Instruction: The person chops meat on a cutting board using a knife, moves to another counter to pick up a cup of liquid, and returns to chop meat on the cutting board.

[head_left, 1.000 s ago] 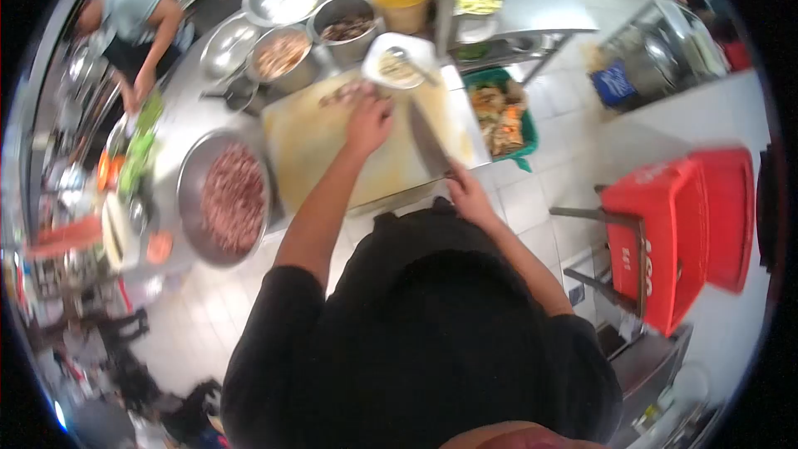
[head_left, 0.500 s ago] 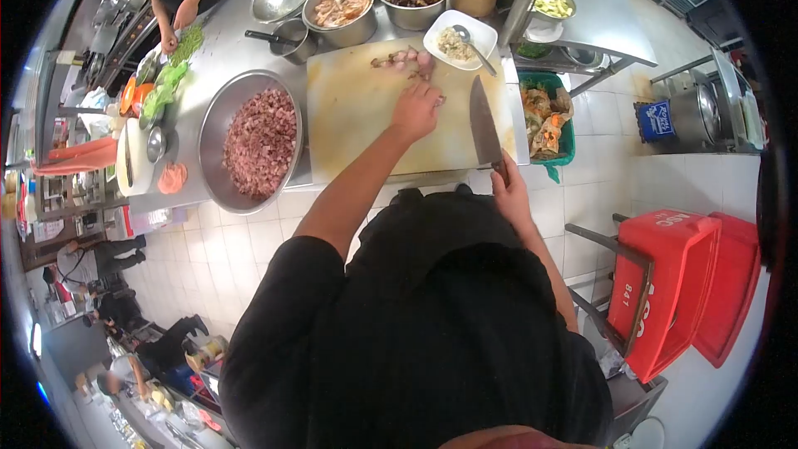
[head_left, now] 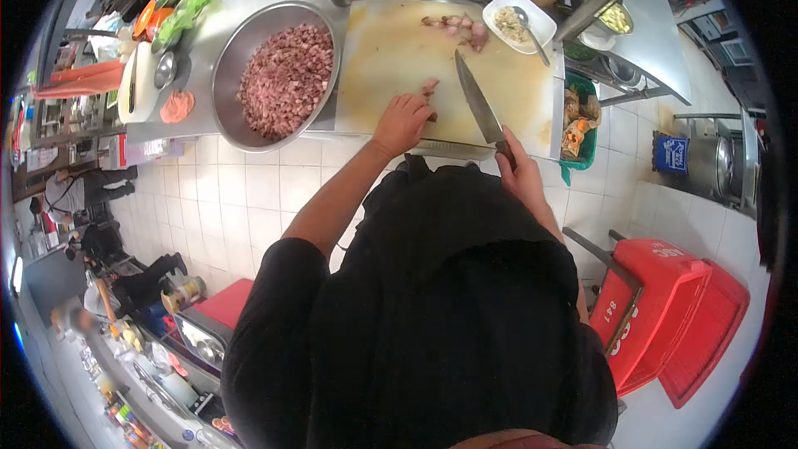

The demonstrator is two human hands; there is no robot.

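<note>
Right, head view, clock face laid over the cutting board (head_left: pixel 374 41) with its far edge at twelve.

Left hand (head_left: pixel 401 123): at seven, over the near edge. Fingers curved and pressed side by side, tips at a small dark piece (head_left: pixel 431 116). I can't tell whether I'm pinching it or only touching it. A few pinkish bits (head_left: pixel 429 87) lie just beyond my fingertips, near the middle of the board.

Right hand (head_left: pixel 524 170): at five, fingers closed round the handle of the knife (head_left: pixel 478 100). Blade slants over the board, tip toward eleven; whether it rests on the surface, I can't tell.

Change noted: my left hand has come nearer the board's near edge, and the pinkish bits show beyond it, well apart from the cluster of meat pieces (head_left: pixel 465 29) between twelve and one. My judgement: this small portion is set off for separate handling, with bare board between it and the blade.

Surroundings: the steel bowl (head_left: pixel 224 83) of chopped pink meat (head_left: pixel 285 81) sits at nine, just beside the board. The white dish (head_left: pixel 543 22) is at two, a spoon (head_left: pixel 535 40) leaning out of it. The green bin (head_left: pixel 588 145) of scraps (head_left: pixel 573 129) is at four, off the board's right side.
</note>
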